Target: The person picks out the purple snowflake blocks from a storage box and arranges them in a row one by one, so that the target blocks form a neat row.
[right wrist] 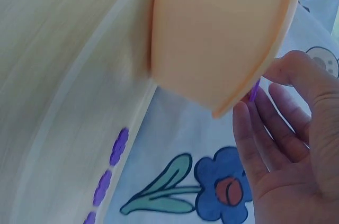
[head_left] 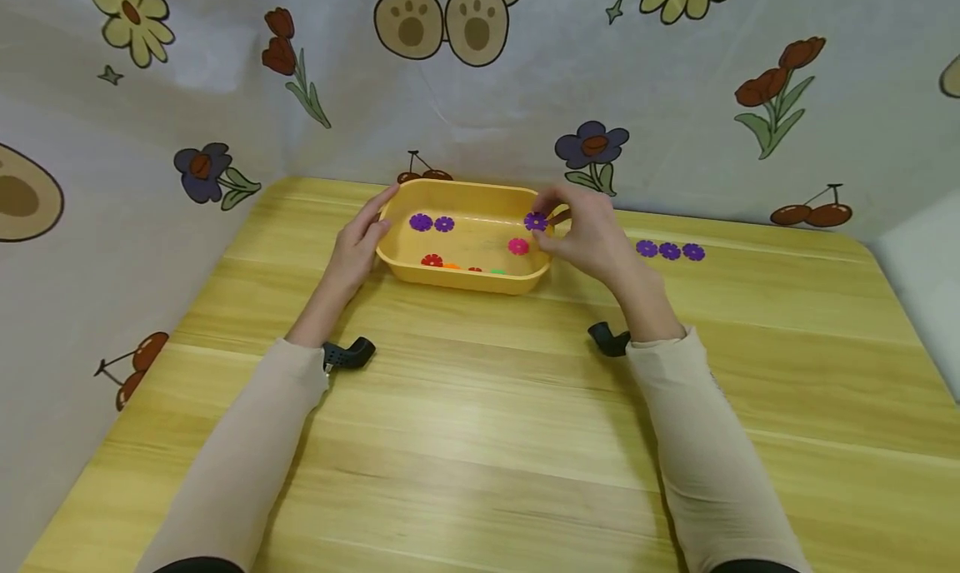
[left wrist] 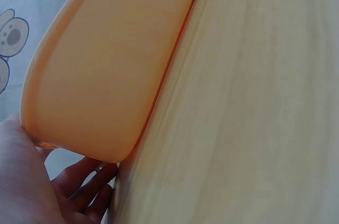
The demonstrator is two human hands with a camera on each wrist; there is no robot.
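Note:
A yellow plastic tray (head_left: 465,282) stands on the table. My left hand (head_left: 354,246) grips its left end, thumb at the rim; the left wrist view shows the fingers (left wrist: 85,184) curled beside the end wall. Over the tray's right end, my right hand (head_left: 592,236) pinches a purple flower-shaped disc (head_left: 536,221) between thumb and fingers. In the right wrist view this disc (right wrist: 255,90) is mostly hidden by the rim and fingers. Inside the tray are purple discs (head_left: 422,222), a pink disc (head_left: 518,246) and a red disc (head_left: 432,261). The front wall partly hides orange and green ones.
Three purple flower discs (head_left: 670,251) lie in a row on the wooden table (head_left: 465,440), right of the tray. A patterned cloth (head_left: 480,107) hangs behind the table's back edge. Each wrist wears a black mount, such as the left mount (head_left: 351,354).

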